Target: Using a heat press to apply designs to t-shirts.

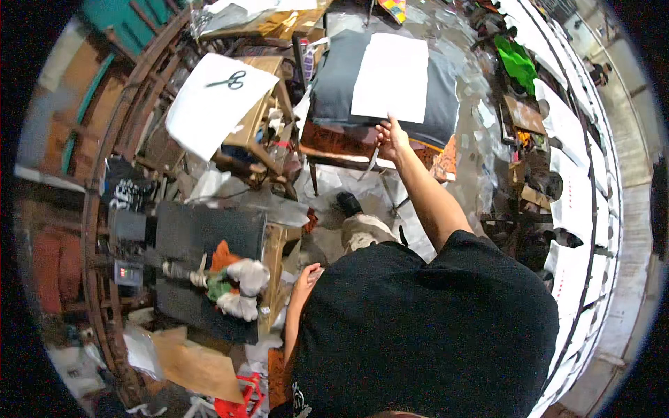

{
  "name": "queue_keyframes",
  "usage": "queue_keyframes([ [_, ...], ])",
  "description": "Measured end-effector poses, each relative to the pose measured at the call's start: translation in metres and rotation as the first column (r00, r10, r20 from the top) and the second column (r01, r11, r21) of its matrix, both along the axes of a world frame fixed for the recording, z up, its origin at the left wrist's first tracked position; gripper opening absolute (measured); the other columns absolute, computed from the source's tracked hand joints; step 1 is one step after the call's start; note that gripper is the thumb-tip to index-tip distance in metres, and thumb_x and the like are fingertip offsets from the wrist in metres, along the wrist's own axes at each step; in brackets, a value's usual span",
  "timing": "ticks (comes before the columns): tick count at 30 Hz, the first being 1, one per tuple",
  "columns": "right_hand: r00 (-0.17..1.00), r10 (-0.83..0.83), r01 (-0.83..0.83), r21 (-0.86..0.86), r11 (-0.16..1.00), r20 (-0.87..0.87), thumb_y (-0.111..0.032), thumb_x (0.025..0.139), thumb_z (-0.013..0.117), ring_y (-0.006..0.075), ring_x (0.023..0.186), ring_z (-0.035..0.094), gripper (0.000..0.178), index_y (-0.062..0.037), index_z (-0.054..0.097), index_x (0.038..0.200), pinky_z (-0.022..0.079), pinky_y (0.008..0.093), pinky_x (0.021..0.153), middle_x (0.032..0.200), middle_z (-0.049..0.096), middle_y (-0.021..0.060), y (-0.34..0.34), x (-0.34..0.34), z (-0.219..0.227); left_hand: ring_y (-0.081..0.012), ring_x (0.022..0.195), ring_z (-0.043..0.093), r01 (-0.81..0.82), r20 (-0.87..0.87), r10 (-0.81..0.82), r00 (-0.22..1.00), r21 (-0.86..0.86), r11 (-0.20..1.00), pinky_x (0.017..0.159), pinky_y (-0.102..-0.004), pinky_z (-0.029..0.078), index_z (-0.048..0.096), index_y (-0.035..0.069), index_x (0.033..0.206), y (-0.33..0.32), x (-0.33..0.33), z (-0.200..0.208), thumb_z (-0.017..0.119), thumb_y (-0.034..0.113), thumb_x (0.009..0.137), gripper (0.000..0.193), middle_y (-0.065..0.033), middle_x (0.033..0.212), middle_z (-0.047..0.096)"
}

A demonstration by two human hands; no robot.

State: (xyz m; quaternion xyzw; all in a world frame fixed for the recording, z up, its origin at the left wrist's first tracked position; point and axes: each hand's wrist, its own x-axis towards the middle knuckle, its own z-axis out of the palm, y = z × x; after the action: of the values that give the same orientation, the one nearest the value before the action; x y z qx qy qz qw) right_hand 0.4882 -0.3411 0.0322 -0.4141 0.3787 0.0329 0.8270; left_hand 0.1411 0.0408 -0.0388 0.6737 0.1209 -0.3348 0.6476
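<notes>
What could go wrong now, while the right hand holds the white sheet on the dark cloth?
The right hand grips only the near edge of the white sheet, so it might slide or crease on the dark cloth. The scissors lie on loose white paper overhanging a cluttered stand and could perhaps slip off.

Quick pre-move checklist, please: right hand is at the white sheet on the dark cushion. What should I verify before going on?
1. Right hand at the near edge of the white sheet: ok.
2. Grip closed on that edge: cannot tell.
3. Sheet lies flat on the dark cushion: ok.
4. Left hand free, down by the body: ok.
5. Scissors away on the other white sheet: ok.
</notes>
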Motion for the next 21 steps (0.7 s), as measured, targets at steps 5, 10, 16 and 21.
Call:
queue_keyframes([
  [5,0.995,0.074,-0.082,0.133,0.988,0.069,-0.038,0.093,0.062,0.0142,0.061,0.050,0.032,-0.0101,0.055,0.108,0.044,0.0310,0.057,0.085,0.062,0.0057,-0.021,0.003,0.013,-0.0201,0.098,0.065,0.084,-0.015,-0.082,0.996,0.228,0.970,0.083,-0.0341,0.051,0.053,0.005,0.131,-0.092,0.158,0.115,0.061,0.031,0.097,0.044,-0.0121,0.121,0.061],
  [10,0.983,0.118,-0.123,0.029,0.992,0.141,-0.029,0.092,0.064,0.0149,0.054,0.048,0.026,-0.0032,0.058,0.088,0.042,0.0319,0.055,0.069,0.060,0.0074,-0.033,0.011,0.045,-0.0269,0.097,0.062,0.100,0.448,-0.278,0.849,0.382,0.919,0.083,-0.0375,0.050,0.052,0.001,0.128,-0.174,0.292,0.145,0.066,0.028,0.093,0.046,-0.0152,0.118,0.055],
  [16,0.934,0.236,-0.215,-0.107,0.971,0.268,-0.035,0.100,0.047,0.0149,0.044,0.045,0.045,0.0055,0.060,0.085,0.042,0.0299,0.046,0.053,0.052,0.0057,-0.051,0.083,0.108,-0.0340,0.107,0.053,0.046,0.601,-0.418,0.681,0.535,0.844,0.087,-0.0411,0.048,0.044,0.002,0.132,-0.236,0.390,0.120,0.068,0.030,0.090,0.056,-0.0190,0.121,0.044],
  [21,0.943,0.126,-0.180,0.151,0.972,0.308,-0.033,0.101,0.046,0.0133,0.043,0.041,0.037,-0.0014,0.060,0.090,0.035,0.0265,0.044,0.051,0.049,0.0028,-0.090,0.178,0.128,-0.0436,0.106,0.050,0.129,0.516,-0.435,0.738,0.525,0.841,0.088,-0.0501,0.045,0.041,0.005,0.128,-0.246,0.406,0.118,0.068,0.032,0.089,0.054,-0.0202,0.120,0.039],
])
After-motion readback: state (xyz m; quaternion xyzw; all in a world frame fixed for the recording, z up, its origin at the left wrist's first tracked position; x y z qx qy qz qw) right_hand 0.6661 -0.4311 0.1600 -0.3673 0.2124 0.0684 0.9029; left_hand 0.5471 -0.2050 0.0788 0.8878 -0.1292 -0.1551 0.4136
